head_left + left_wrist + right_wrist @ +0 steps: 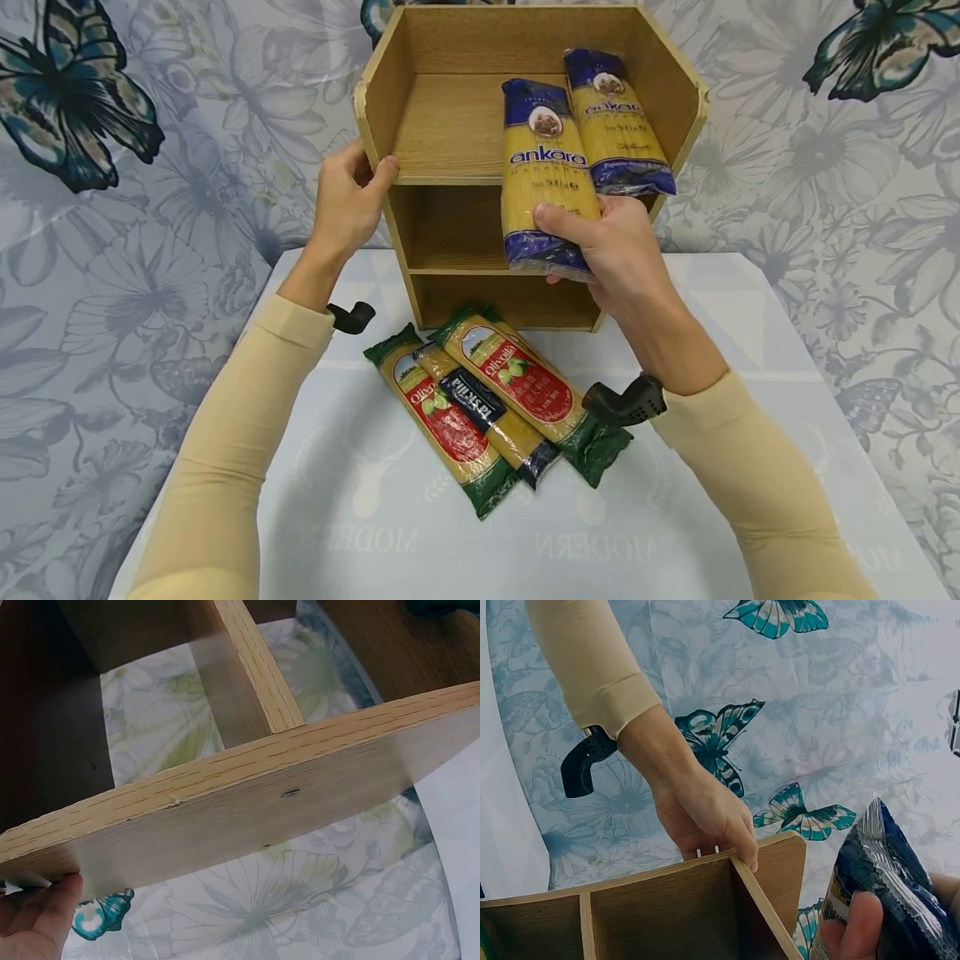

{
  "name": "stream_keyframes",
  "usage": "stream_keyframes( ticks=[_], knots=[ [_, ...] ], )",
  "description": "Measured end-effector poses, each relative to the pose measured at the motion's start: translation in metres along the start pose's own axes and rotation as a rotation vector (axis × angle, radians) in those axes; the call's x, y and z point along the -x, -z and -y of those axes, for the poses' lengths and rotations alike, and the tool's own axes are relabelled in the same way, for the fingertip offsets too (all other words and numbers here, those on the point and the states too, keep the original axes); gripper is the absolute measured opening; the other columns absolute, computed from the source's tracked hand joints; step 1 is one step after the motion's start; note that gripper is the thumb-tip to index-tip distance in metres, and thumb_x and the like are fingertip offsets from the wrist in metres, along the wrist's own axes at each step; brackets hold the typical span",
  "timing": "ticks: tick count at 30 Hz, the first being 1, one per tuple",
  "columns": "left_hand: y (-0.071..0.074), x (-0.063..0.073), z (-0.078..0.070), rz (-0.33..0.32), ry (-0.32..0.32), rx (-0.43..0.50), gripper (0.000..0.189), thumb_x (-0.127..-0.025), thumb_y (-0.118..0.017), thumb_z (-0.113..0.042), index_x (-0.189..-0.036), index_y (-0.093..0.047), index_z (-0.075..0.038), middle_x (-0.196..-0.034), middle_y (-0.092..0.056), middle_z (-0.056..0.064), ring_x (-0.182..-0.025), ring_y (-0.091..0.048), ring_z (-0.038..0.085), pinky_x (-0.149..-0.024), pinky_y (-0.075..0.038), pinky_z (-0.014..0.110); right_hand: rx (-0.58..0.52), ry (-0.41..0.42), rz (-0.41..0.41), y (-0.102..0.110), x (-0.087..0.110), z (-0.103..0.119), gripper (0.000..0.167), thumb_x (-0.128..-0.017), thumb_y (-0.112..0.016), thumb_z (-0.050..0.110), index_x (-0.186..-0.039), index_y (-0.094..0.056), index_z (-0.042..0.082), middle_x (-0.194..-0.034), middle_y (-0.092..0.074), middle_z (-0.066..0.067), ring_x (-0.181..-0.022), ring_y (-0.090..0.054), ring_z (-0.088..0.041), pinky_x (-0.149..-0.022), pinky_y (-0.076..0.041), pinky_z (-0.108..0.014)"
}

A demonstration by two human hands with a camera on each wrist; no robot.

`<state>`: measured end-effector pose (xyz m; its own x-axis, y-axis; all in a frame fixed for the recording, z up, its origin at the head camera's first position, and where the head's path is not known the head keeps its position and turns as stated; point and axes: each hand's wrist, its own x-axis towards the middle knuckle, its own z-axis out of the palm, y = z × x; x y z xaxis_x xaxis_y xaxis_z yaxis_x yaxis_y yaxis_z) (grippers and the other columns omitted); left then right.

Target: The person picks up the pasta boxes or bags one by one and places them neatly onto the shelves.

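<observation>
The spaghetti pack (543,171) in the right hand (626,242) is grasped near its lower end, thumb across the front face, so the far end probably needs guiding; a firm but gentle hold, with the pack level and its wrapper clear of the neighbouring one, should handle best. The left hand (347,200) pinches the front edge of the shelf (453,125) at its left side, and steady pressure there would help stop the unit shifting. From the shelf's left side the held pack is well apart from the left hand; it reaches over the top tier, its lower end out past the front edge, though whether it touches the board cannot be told. Beside it, along the shelf's right wall, lies a second blue-and-yellow pack (617,121), also overhanging the front. In front of the shelf's base, on the bench (360,533), a black-labelled pack (480,404) lies between two red-labelled packs (525,379).
</observation>
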<state>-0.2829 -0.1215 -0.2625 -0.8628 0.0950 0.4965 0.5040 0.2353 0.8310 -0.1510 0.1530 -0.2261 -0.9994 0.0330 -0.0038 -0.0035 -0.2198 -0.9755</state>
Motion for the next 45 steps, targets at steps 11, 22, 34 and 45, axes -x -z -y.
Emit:
stream_keyframes(
  ticks=[11,22,34,45],
  knots=[
    [-0.001,-0.001,0.001,0.001,0.006,0.007,0.031,-0.099,-0.06,-0.015,-0.125,-0.069,0.001,-0.106,-0.071,0.011,-0.092,-0.066,0.015,-0.081,-0.05,0.026,0.285,0.133,0.053,0.003,0.033,-0.004,0.063,-0.089,-0.08,0.015,-0.139,-0.044,0.002,-0.103,-0.064,-0.02,-0.063,-0.068,-0.029,-0.063,-0.06,-0.04],
    [0.002,-0.001,0.001,0.004,0.008,0.004,0.031,-0.1,-0.059,-0.017,-0.125,-0.069,0.0,-0.107,-0.071,0.01,-0.095,-0.066,0.017,-0.082,-0.05,0.026,0.598,0.367,-0.108,0.004,0.041,-0.015,0.068,-0.088,-0.082,0.022,-0.14,-0.045,0.0,-0.11,-0.069,-0.01,-0.066,-0.068,-0.022,-0.059,-0.057,-0.027],
    [0.0,-0.001,0.001,-0.005,0.0,0.019,0.03,-0.1,-0.059,-0.015,-0.123,-0.069,0.001,-0.105,-0.071,0.01,-0.093,-0.066,0.017,-0.081,-0.05,0.026,0.718,0.512,-0.329,0.001,0.026,-0.02,0.066,-0.08,-0.089,0.031,-0.126,-0.055,-0.002,-0.099,-0.067,-0.012,-0.08,-0.056,-0.016,-0.071,-0.047,-0.023],
    [0.0,0.0,0.001,0.001,0.003,0.002,0.03,-0.1,-0.059,-0.015,-0.123,-0.069,0.001,-0.105,-0.071,0.011,-0.093,-0.066,0.016,-0.082,-0.051,0.026,0.616,0.621,-0.436,0.001,-0.007,-0.032,0.057,-0.078,-0.088,0.033,-0.114,-0.059,-0.001,-0.084,-0.068,-0.009,-0.067,-0.055,-0.017,-0.062,-0.046,-0.025]
  ],
)
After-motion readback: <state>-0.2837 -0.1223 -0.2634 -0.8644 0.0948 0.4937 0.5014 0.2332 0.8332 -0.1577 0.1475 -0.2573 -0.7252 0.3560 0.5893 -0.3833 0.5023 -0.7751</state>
